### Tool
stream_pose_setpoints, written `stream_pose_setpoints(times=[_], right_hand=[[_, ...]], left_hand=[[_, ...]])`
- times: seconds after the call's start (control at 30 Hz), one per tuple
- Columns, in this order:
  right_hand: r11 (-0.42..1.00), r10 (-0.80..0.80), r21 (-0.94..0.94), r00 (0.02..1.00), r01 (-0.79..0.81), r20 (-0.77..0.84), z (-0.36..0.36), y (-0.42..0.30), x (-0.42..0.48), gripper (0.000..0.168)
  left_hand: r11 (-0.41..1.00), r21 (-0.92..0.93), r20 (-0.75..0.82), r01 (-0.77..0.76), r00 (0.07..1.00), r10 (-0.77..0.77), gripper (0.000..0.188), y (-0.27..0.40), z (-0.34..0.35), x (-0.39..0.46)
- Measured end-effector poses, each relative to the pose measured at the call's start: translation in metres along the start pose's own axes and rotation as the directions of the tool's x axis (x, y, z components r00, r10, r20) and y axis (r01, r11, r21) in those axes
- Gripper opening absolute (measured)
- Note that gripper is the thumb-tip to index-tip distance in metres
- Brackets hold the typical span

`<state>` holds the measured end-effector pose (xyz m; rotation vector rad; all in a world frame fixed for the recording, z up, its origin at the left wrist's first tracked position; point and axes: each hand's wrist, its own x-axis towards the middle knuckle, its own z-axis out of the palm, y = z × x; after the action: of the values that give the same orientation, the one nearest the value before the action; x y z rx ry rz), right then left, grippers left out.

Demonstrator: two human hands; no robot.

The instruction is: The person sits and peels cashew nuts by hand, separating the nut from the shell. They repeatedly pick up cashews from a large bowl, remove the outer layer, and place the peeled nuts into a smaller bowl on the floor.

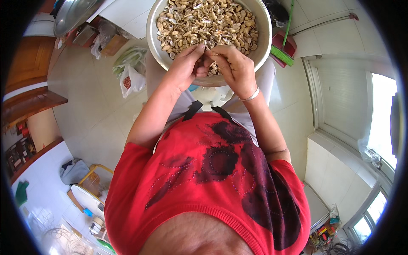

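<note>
A wide metal basin [265, 32] rests on my lap, heaped with peanut shells and possibly whole peanuts [204, 25]. Over its near side, my left hand [188, 65] and my right hand [236, 68] meet with their fingertips almost touching. Both hands have thumb and fingers pinched around something small, apparently a peanut or a piece of shell [207, 48]; the fingers hide most of it. A metal bangle [251, 95] circles my right wrist. Below the hands, more shells [214, 68] show inside the basin's near wall.
On the floor to the left lie a white plastic bag [135, 81] with reddish kernels and a clear bag of green vegetables [127, 59]. A green broom [283, 54] and a red dustpan [288, 43] stand right of the basin. A wooden cabinet [30, 60] is at far left.
</note>
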<state>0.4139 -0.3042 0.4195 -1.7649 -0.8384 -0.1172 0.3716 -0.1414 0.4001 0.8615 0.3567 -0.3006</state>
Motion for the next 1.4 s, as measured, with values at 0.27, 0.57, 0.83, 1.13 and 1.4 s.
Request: stream_pose_setpoints(times=[0.27,0.57,0.83,1.13,1.4], right_hand=[[0.993,0.120,-0.005,0.991,-0.120,0.056,0.004,0.003,0.001,0.010],[0.173,0.530,0.831,0.761,-0.529,0.374,0.004,0.002,-0.001,0.035],[0.273,0.632,0.753,0.702,-0.599,0.329,0.009,-0.001,-0.003,0.040],[0.182,0.555,0.773,0.713,-0.608,0.430,0.002,0.008,-0.009,0.030],[0.183,0.483,0.784,0.749,-0.593,0.454,0.002,0.004,-0.011,0.014]], left_hand=[[0.999,0.025,-0.088,-0.023,0.996,0.025,0.030,0.004,0.009,0.001],[0.649,0.549,0.121,-0.527,0.819,0.562,0.016,-0.006,0.010,-0.004],[0.566,0.734,0.159,-0.376,0.905,0.395,0.015,-0.001,0.021,-0.019],[0.708,0.539,0.034,-0.457,0.851,0.524,0.010,-0.004,0.022,-0.015],[0.755,0.508,-0.001,-0.415,0.876,0.482,0.012,0.001,0.019,-0.018]])
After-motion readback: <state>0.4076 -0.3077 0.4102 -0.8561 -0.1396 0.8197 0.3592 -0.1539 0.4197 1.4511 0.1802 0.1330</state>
